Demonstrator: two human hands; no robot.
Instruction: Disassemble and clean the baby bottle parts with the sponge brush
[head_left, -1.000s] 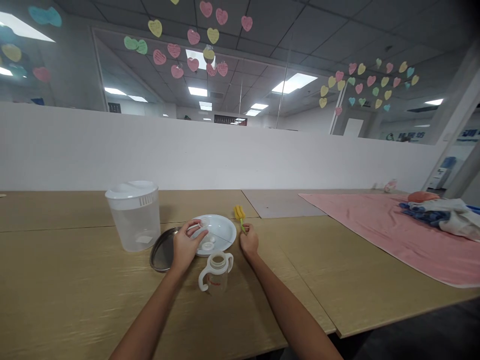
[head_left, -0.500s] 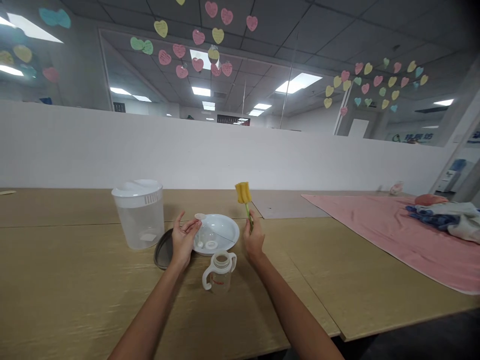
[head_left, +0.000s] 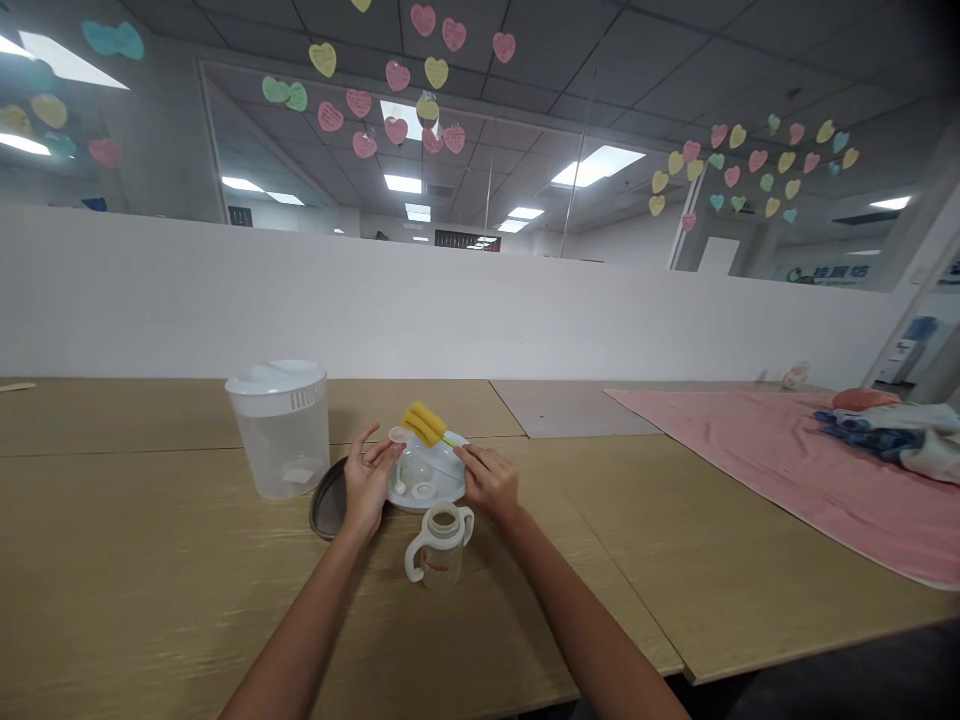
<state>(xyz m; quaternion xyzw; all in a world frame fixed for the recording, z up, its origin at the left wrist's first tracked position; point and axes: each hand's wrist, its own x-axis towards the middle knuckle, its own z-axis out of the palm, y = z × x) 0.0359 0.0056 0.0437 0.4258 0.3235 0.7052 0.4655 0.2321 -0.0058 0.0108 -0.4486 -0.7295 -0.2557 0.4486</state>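
Note:
My left hand (head_left: pixel 367 487) pinches a small whitish round piece (head_left: pixel 398 435), perhaps a bottle part, above the left side of a white bowl. In my right hand (head_left: pixel 491 482) is the green handle of a sponge brush (head_left: pixel 425 424). Its yellow sponge head tilts left, close to the round piece; whether they touch I cannot tell. Inside the bowl (head_left: pixel 454 488) lie a white ring (head_left: pixel 424 491) and clear pieces hard to make out. A clear baby bottle (head_left: pixel 441 560) with two white handles stands upright and uncapped in front of the bowl.
A translucent bucket (head_left: pixel 281 440) with a white lid stands at the left. Beside my left wrist, a dark round tray or lid (head_left: pixel 328 505) lies on the table (head_left: pixel 150 570). Pink cloth (head_left: pixel 735 450) covers the right side, with folded fabrics (head_left: pixel 892 425) on it.
My right hand has tipped the sponge brush from upright to leaning left, bringing its yellow head over the bowl beside the round piece. My left hand has stayed almost still.

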